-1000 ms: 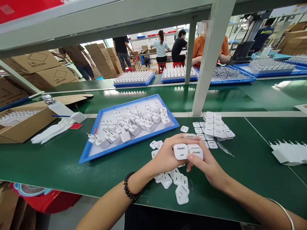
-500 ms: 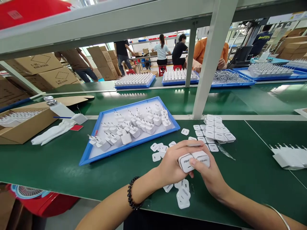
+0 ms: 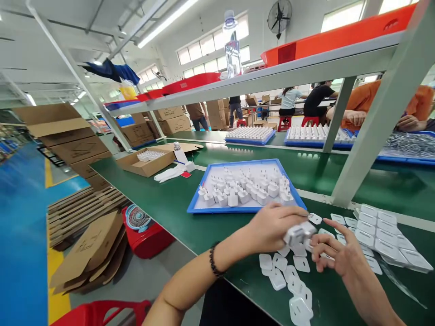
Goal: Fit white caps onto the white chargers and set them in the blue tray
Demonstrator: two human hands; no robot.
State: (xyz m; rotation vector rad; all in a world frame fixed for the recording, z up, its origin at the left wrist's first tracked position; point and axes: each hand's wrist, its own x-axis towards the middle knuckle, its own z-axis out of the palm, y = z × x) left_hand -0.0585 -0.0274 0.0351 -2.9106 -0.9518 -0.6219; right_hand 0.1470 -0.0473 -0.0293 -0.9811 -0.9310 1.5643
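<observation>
My left hand (image 3: 273,228) is closed round white charger blocks (image 3: 298,234), blurred by motion, so I cannot tell their exact number. Beside them is my right hand (image 3: 340,251), open with its fingers spread and nothing plainly held. White cover plates (image 3: 277,278) with small slots lie scattered on the green table below my hands. One plate (image 3: 315,218) rests just beyond my fingertips. To the right are stacked white plates (image 3: 385,231) in rows. A blue-rimmed tray (image 3: 220,209) behind my left hand bears several white plug adapters (image 3: 243,194), their pins pointing up.
A cardboard box (image 3: 146,167) with more adapters stands at the far left, near a white glove (image 3: 170,173). A shelf post (image 3: 360,149) rises behind the stacked plates. Across the bench, a person in an orange sleeve (image 3: 367,102) works beside more trays.
The view has swung left and up. My right hand has let go of the charger blocks and moved away to the right; my left hand still holds them.
</observation>
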